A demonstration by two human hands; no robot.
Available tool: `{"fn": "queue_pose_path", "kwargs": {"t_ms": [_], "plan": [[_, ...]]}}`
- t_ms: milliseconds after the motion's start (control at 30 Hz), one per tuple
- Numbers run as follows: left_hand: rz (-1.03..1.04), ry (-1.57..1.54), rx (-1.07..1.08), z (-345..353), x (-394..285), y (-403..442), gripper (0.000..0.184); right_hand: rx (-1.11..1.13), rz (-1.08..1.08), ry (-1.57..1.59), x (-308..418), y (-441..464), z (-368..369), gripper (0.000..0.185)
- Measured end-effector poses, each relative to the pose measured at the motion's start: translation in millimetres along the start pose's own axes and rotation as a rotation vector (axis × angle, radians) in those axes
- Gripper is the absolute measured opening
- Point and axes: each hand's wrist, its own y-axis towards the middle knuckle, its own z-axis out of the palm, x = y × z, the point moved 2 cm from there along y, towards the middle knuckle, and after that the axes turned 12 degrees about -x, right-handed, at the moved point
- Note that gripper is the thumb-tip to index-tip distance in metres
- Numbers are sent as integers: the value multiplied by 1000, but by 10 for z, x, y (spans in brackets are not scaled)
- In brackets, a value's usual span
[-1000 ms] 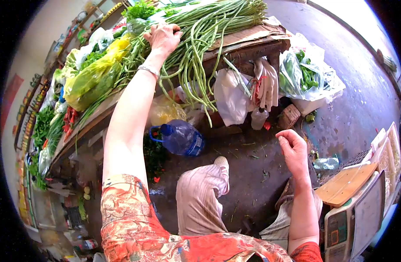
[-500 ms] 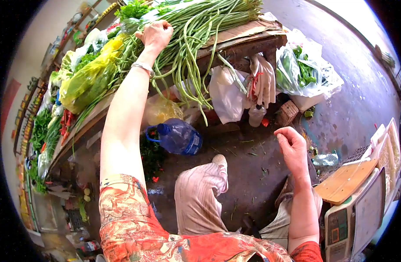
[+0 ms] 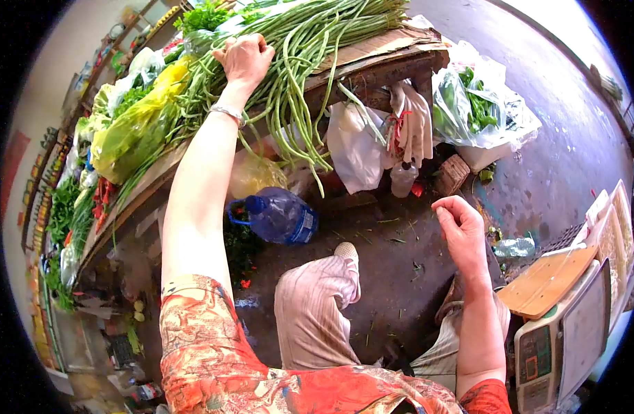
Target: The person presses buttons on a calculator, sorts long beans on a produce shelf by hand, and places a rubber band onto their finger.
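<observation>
Long green beans (image 3: 300,90) lie in a big heap on the wooden stand, their ends hanging over its front edge. My left hand (image 3: 244,61), with a bracelet at the wrist, is over the left part of the heap. Its fingers are curled; whatever they hold, if anything, is hidden. My right hand (image 3: 460,224) hangs over the floor at the right, thumb and fingertips pinched together, and I cannot make out anything between them. A yellow bag of greens (image 3: 137,131) sits left of the beans.
A blue plastic jug (image 3: 279,215) stands on the floor below the stand. White bags and gloves (image 3: 415,124) hang from the stand's edge. A bag of leafy vegetables (image 3: 479,103) is at the right. Nearer me are a scale (image 3: 538,355) and a wooden board (image 3: 546,281).
My left hand has moved slightly left over the beans, and its fingers have curled in. My right hand keeps its pinch. The whole view has shifted a little.
</observation>
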Motion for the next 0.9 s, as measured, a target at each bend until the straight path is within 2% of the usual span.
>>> {"fn": "queue_pose_path", "kwargs": {"t_ms": [133, 200, 267, 333, 400, 467, 633, 700, 733, 800, 867, 900], "plan": [[56, -4, 19, 43, 65, 7, 13, -11, -30, 18, 2, -1, -10, 7], [41, -211, -15, 36, 119, -15, 13, -14, -23, 21, 16, 2, -27, 7], [54, -263, -65, 57, 129, -16, 13, -17, -16, 25, 17, -5, -28, 7], [-41, -340, -86, 1, 80, -36, 13, -16, -11, 36, 6, -8, -28, 7], [-31, -363, -154, 41, 87, -46, 13, -11, -14, 34, 5, -7, -38, 7], [-165, -412, -185, 100, 107, -36, 14, -9, -16, 31, 9, -6, -50, 7], [-259, -324, -249, 82, 51, -13, 14, -19, 1, 54, 12, 6, -55, 7], [-46, -262, -98, 48, 29, -10, 13, -19, -16, 44, 26, 12, -53, 7], [109, -186, -102, -32, 6, -58, 18, -17, -33, 34, 31, 9, -52, 7], [88, -361, 44, -82, 77, -13, 18, -20, -25, 28, 22, 5, -42, 7], [82, -426, 97, -95, 83, -8, 17, -17, -25, 25, 0, 4, -30, 7], [154, -452, 63, -107, 60, -11, 16, -18, -17, 25, -24, 7, -27, 7]]}}
